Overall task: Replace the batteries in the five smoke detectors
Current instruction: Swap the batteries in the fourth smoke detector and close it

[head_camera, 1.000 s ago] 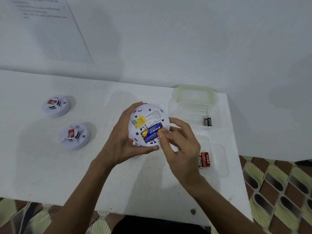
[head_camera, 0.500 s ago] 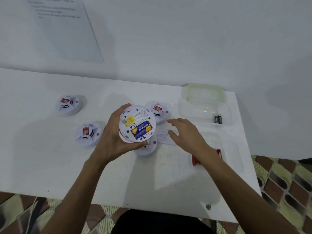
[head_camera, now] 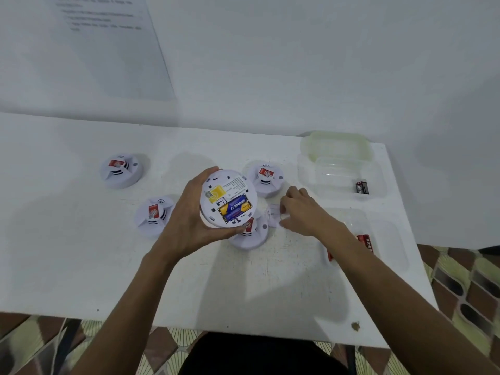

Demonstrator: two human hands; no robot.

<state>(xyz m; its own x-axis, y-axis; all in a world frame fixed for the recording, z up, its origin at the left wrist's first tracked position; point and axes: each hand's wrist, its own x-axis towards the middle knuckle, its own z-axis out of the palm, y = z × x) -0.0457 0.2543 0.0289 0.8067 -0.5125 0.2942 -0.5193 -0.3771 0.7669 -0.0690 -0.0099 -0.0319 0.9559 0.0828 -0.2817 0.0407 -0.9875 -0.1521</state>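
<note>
White plastic battery cover (head_camera: 272,217) lies on the table (head_camera: 81,253) just right of the smoke detector (head_camera: 228,197) that I hold. My left hand (head_camera: 189,226) wraps its rim from the left and near side, fingers curled under it. The detector's back faces up, with two blue-and-yellow batteries (head_camera: 234,209) seated in the open bay. My right hand (head_camera: 303,212) has bent fingers touching the cover's right edge. Whether they already pinch it I cannot tell.

Step in hand, as I judge it: fetch the cover and close the bay. I should take the cover by its long edges and keep the detector level so the cells stay put. I should seat the cover's tabs first and then press until it lies flush. A second detector (head_camera: 253,236) sits directly beneath the held one, so I should lift clear of it before pressing.

Compared with one second ago, my right hand has left the batteries, where its fingertips were pressing, and has crossed to the cover. The held detector now sits lower and further left in view. Red batteries (head_camera: 365,239) lie near my right forearm.
</note>
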